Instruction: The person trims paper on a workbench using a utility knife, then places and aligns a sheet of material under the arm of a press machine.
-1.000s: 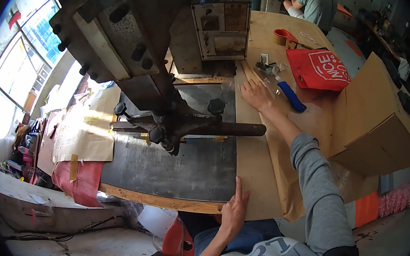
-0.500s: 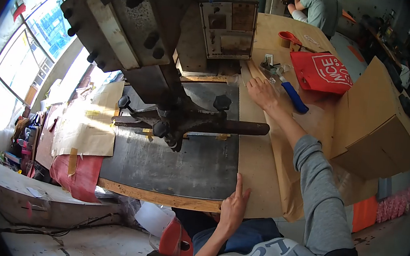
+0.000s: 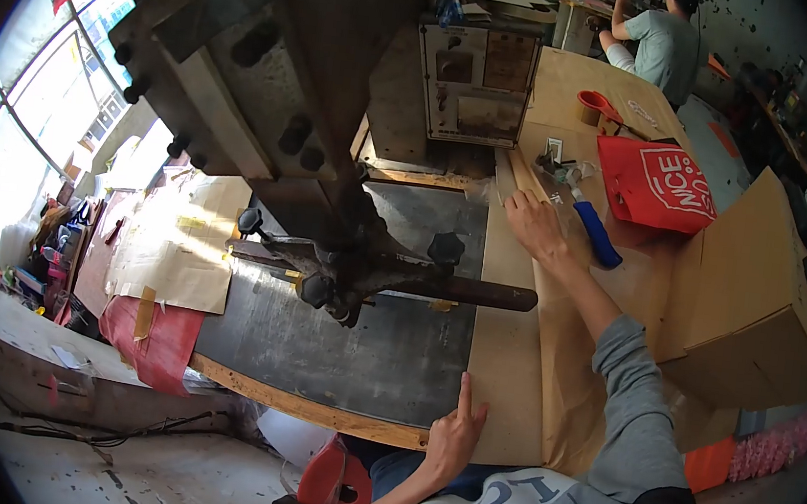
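My left hand [image 3: 455, 437] rests at the near edge of a tan board [image 3: 508, 401]. Its index finger points straight out along the seam with a dark flat plate [image 3: 352, 365]; the other fingers are curled, and nothing shows in them. Farther away, my right hand [image 3: 536, 229] lies on the far part of the same board, fingers bent downward and apart, touching the surface without a visible object. Over the plate stands a heavy press head with a horizontal metal bar [image 3: 488, 293]. Brown wrapping paper [image 3: 588, 370] runs under my right forearm.
Right of my right hand are a blue-handled tool [image 3: 596, 235], a red bag [image 3: 655, 183], orange-handled scissors [image 3: 598, 103] and a cardboard box [image 3: 743, 298]. A control box [image 3: 475, 82] stands behind. A person [image 3: 663, 45] sits at the back. Red cloth [image 3: 150, 343] hangs at left.
The view has tilted up a little, so everything sits lower. Both hands stay on the board; the fingers of my right hand look more bent.
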